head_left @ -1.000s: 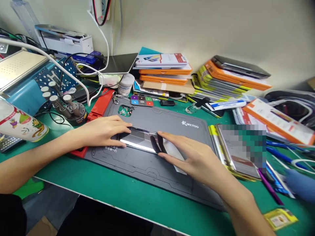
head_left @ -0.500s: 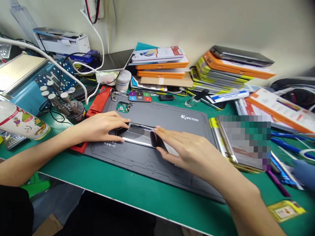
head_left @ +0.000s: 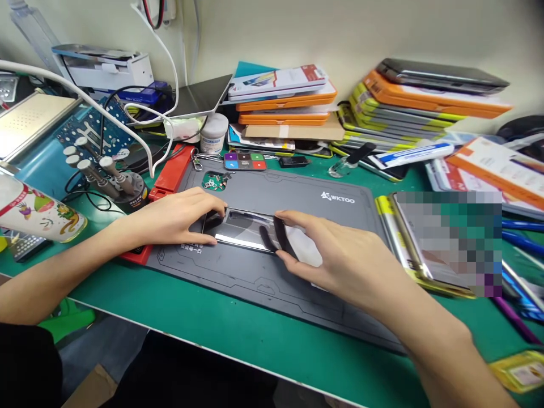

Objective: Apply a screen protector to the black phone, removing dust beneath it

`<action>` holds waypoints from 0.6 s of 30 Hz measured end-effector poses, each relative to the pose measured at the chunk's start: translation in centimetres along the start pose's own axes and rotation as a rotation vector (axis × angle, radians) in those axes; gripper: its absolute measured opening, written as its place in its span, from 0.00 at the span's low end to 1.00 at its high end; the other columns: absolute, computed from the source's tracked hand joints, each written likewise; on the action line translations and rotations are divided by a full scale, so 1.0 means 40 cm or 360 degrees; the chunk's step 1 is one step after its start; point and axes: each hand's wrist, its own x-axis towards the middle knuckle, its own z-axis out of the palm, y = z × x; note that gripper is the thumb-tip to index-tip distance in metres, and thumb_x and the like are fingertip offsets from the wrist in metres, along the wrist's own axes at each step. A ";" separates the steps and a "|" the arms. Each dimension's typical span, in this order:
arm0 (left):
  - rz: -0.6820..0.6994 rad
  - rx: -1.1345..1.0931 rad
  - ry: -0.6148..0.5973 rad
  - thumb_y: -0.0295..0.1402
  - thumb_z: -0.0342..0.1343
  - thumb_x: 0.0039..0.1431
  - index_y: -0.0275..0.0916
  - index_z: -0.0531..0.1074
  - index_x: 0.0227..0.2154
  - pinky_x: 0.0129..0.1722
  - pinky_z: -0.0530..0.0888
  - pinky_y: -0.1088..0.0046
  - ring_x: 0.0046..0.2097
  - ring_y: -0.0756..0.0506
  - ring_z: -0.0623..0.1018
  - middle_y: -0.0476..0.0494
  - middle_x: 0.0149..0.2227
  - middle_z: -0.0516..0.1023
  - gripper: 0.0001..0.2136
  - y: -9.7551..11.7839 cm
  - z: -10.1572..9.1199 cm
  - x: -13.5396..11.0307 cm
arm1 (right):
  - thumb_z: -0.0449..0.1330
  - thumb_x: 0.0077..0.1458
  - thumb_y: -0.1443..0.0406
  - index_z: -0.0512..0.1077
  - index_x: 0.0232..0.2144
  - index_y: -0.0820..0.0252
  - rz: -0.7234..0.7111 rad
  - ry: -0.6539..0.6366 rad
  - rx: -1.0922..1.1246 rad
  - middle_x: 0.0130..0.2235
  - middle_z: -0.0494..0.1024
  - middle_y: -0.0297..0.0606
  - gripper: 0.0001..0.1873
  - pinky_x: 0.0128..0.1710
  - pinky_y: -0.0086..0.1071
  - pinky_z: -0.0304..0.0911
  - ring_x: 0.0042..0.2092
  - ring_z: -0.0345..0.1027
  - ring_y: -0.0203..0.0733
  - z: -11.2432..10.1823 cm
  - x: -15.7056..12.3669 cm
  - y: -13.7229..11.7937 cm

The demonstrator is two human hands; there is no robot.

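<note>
The dark grey mat (head_left: 242,280) carries the white lettering WKTOO near its far right corner, while Chinese characters at its left are partly covered; the round screwdriver stand (head_left: 135,197) appears to read RELIFE, and the small print on the white jar (head_left: 213,134) is too blurred to make out. A glossy dark phone (head_left: 245,228) lies on the mat between the two hands, its glass facing up and catching a bright streak of light. The left hand (head_left: 187,218) holds its left end, thumb on the near edge and fingers on the far edge; the right hand (head_left: 335,249) holds the right end likewise, thumb and fingers parted by the phone's width. A pale sheet (head_left: 306,245) shows beneath the right palm. Beyond the phone, small metal parts (head_left: 216,181) sit in the mat's cut-out, with a coloured block (head_left: 245,162) just behind. A red holder (head_left: 173,174) stands at the mat's left end, close by the left wrist. Orange-edged boxes (head_left: 287,106) are stacked behind the mat, and a black-capped bottle (head_left: 344,164) lies tilted near its far edge on the green tabletop (head_left: 204,323).
</note>
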 end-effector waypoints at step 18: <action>-0.0109 -0.0112 0.0024 0.46 0.65 0.65 0.46 0.51 0.72 0.60 0.72 0.65 0.67 0.39 0.72 0.38 0.64 0.73 0.40 -0.008 0.020 -0.004 | 0.59 0.65 0.57 0.63 0.63 0.58 0.0075 -0.0065 0.0167 0.59 0.77 0.49 0.27 0.48 0.47 0.76 0.53 0.79 0.57 0.006 0.005 0.000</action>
